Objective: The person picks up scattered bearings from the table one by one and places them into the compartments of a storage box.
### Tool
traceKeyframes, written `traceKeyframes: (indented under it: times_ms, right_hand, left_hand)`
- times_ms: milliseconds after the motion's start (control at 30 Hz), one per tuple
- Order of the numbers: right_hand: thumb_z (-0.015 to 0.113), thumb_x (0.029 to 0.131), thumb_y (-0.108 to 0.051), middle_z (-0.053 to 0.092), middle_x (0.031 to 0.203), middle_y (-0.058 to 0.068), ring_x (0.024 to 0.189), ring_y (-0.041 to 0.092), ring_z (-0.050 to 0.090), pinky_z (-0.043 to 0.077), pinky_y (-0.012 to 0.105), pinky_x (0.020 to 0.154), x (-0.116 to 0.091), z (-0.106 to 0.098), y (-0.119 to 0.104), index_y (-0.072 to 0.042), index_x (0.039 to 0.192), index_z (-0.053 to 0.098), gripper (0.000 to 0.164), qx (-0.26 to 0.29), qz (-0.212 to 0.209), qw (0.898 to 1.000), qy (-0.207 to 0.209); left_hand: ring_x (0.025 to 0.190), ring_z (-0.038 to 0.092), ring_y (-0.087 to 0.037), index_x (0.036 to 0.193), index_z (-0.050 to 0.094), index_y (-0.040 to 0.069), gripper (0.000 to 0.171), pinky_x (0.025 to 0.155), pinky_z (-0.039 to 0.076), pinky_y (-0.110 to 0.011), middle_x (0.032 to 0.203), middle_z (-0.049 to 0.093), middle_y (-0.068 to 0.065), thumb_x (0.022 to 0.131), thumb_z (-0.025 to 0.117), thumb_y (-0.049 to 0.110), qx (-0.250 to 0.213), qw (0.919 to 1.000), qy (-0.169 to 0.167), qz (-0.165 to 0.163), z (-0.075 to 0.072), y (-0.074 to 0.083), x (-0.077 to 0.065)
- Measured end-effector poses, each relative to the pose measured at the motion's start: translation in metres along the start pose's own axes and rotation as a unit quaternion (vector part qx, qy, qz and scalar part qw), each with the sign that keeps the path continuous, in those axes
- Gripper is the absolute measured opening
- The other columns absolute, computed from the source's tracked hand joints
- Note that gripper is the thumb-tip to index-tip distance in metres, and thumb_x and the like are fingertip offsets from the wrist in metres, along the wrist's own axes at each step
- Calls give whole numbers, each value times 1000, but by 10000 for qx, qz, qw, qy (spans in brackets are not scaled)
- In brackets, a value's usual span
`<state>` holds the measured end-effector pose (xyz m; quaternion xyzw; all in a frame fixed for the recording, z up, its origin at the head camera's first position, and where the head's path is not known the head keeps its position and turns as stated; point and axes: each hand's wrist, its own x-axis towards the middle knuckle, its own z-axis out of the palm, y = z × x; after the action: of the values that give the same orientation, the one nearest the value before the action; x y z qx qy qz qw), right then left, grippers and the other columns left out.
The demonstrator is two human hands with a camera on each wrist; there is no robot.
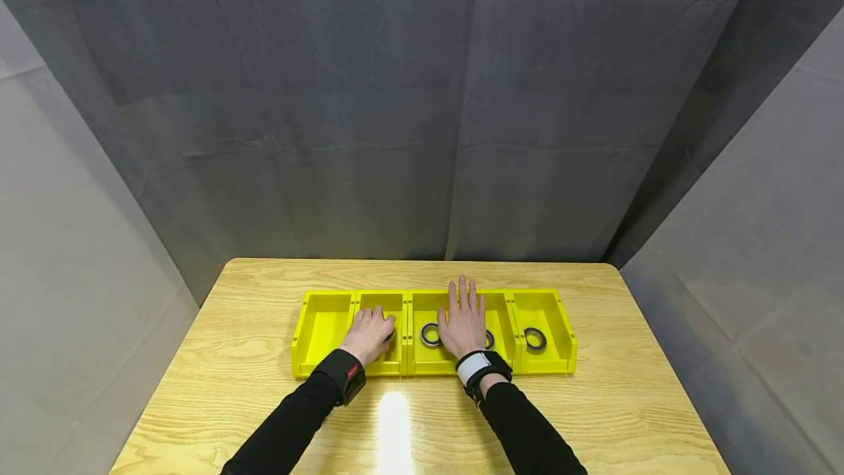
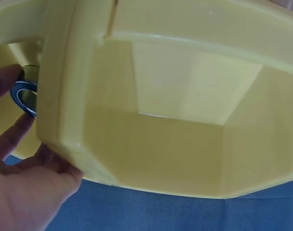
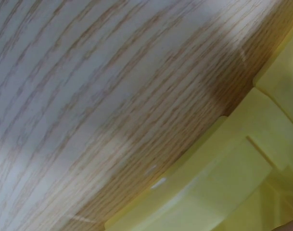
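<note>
In the head view, a row of yellow bins [image 1: 330, 321] stands on the table. My left hand [image 1: 371, 332] reaches into the second bin from the left. Its thumb and finger pinch a ring-shaped bearing [image 2: 24, 97], dark-edged with a metal rim, as the left wrist view shows. Over the wide bin to the right, my right hand [image 1: 464, 321] lies with straight fingers pointing to the back wall. A bearing [image 1: 429, 335] shows to the left of that hand, and another bearing [image 1: 490, 340] peeks out at its right, partly covered. What lies under the palm is hidden.
One more bearing [image 1: 535, 339] lies in the rightmost bin. The leftmost bin shows only its yellow floor. Beneath the bins is a light wooden table [image 1: 231, 358]; a grey cloth [image 1: 343, 130] hangs behind, with pale cloth on both sides.
</note>
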<state>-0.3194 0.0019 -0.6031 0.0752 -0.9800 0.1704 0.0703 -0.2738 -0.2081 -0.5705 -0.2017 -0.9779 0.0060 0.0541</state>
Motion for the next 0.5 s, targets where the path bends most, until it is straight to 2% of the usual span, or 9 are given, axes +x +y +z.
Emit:
traceKeyframes:
  times_ms: [233, 333, 500]
  right_hand:
    - [49, 103, -33, 20, 169, 14, 158, 35, 16, 18, 57, 127, 0, 2, 1, -9, 158, 33, 62, 4, 37, 10000, -6]
    - [48, 103, -34, 20, 169, 13, 157, 35, 17, 18, 57, 127, 0, 2, 1, -9, 158, 33, 62, -9, 36, 10000, 0]
    - [48, 103, -35, 19, 169, 13, 158, 35, 16, 18, 57, 127, -1, -1, -1, -9, 158, 32, 63, -41, 36, 10000, -50]
  left_hand:
    - [83, 65, -33, 97, 69, 9, 32, 79, 55, -44, 91, 65, -14, 77, 88, 26, 333, 9989, 295, 174, 13, -1, 2]
    - [82, 66, -32, 96, 69, 10, 27, 79, 55, -43, 92, 66, -14, 80, 85, 23, 366, 9990, 202, 149, 15, -1, 3]
    - [83, 68, -31, 92, 72, 11, 16, 82, 55, -42, 91, 69, -12, 82, 82, 18, 368, 9992, -161, -79, 13, 2, 5]
